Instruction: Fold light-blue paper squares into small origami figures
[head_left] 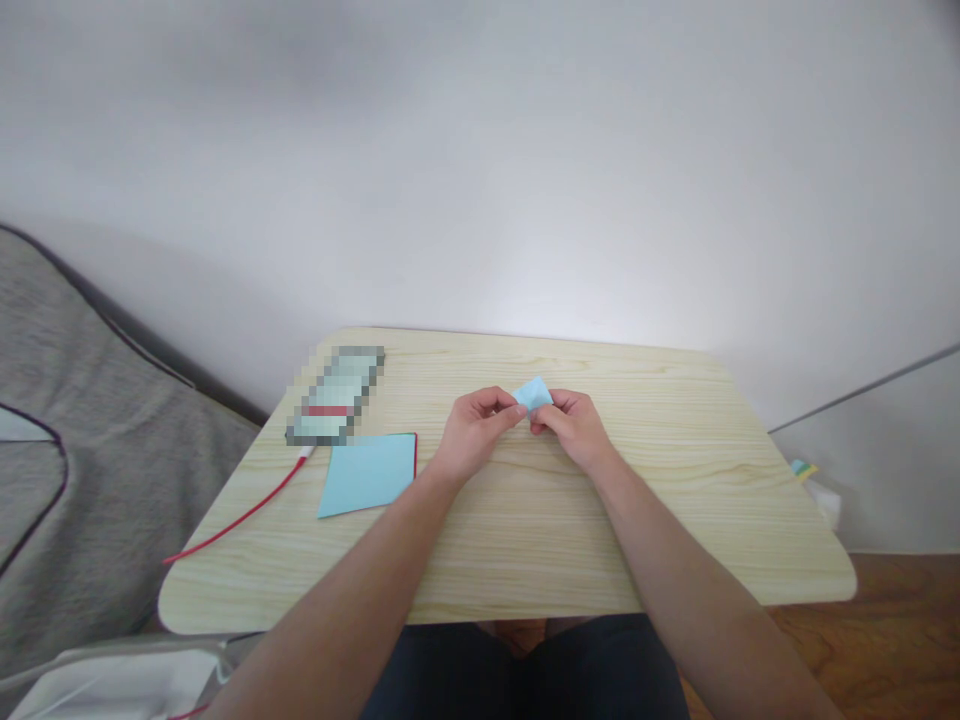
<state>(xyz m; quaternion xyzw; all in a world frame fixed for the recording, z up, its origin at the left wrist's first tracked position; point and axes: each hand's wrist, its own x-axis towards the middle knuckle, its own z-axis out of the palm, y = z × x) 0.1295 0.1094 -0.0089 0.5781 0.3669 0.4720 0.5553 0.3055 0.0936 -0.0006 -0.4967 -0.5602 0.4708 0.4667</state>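
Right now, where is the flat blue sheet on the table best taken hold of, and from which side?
Probably its near right corner, approached from the right: the blue sheet lies flat, so a corner must be lifted, and the phone and red cable crowd its far left. The left hand is nearest, though pinching the folded piece.

No writing can be read from here: the folded blue paper (534, 393) looks plain, and the phone (335, 395) is blurred into blocks.
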